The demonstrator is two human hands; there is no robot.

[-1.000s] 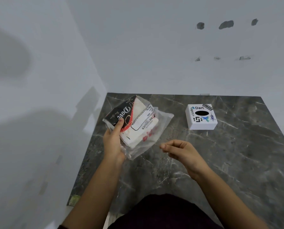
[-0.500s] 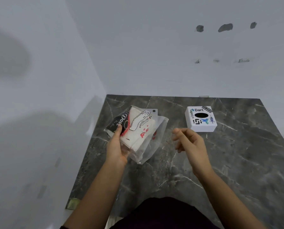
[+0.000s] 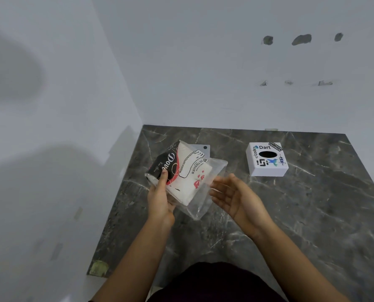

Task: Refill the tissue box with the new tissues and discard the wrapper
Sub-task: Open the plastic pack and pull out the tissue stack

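My left hand (image 3: 159,199) grips a pack of new tissues (image 3: 185,176) in a clear plastic wrapper with black, red and white print, held tilted above the dark marble table (image 3: 312,214). My right hand (image 3: 234,197) hovers just right of the pack, palm up, fingers spread, fingertips close to the wrapper's clear loose end. A white square tissue box (image 3: 267,159) with stickers and a dark oval slot on top stands on the table to the far right of the pack.
White walls meet in a corner at the table's far left. The wall runs along the table's left edge. A small greenish patch (image 3: 98,267) marks the table's near left corner.
My right hand has moved left toward the pack and opened palm up. The left hand has tilted the pack slightly while keeping hold.
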